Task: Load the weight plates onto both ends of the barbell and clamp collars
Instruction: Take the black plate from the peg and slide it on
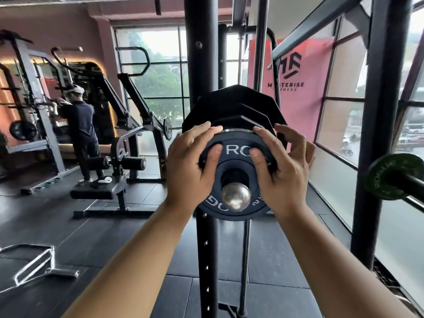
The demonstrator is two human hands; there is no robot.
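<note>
A small dark round plate (236, 154) with white lettering sits on a steel peg whose shiny end (235, 196) pokes through its hole. Behind it on the same peg are larger black angular plates (234, 104). My left hand (193, 164) grips the small plate's left edge, thumb on its face and fingers over the rim. On the other side, my right hand (284, 166) grips the right edge the same way. At the right edge of the view a green plate (390, 176) sits on a black bar (413, 187).
The peg is mounted on a black rack upright (199, 65). Another black upright (378, 134) stands to the right by the windows. A bench machine (114, 180) stands to the left. A person (80, 125) stands far left at another rack. The floor is dark rubber.
</note>
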